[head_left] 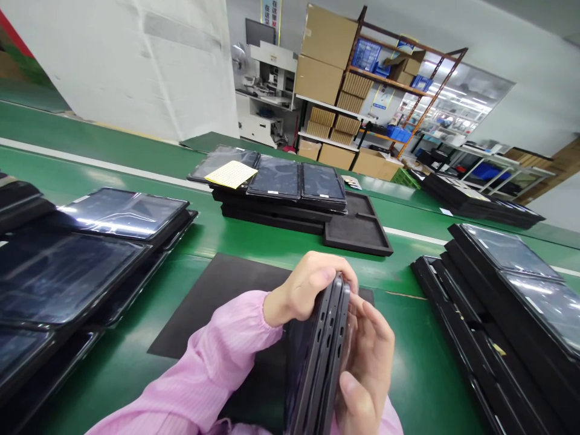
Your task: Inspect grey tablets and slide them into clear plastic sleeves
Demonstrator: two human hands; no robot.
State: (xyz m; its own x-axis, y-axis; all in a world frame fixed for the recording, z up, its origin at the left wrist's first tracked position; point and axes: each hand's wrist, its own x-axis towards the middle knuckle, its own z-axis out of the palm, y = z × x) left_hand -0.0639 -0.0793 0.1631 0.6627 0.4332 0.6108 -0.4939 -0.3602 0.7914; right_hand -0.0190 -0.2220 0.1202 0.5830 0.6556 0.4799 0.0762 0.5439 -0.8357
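Note:
A stack of three dark tablets (328, 350) stands on edge between my hands, port sides facing up toward me. My left hand (308, 287) comes from the left in a pink sleeve and curls over the far top corner of the stack, fingers closed round it. Cupped along the right face is my right hand (369, 356), with the thumb near the close side and the fingers bent toward the far end. Beneath lies a black mat (199, 308) on the green bench. The lower ends of the tablets run out of the picture.
At the left are stacked black trays with film-covered tablets (67, 272). More trays of tablets (539, 302) stand at the right. Ahead, a tray stack (276, 211) carries tablets and a yellow sheet (231, 174), beside a bare black tray (357, 232). Shelves with cardboard boxes (324, 48) stand behind.

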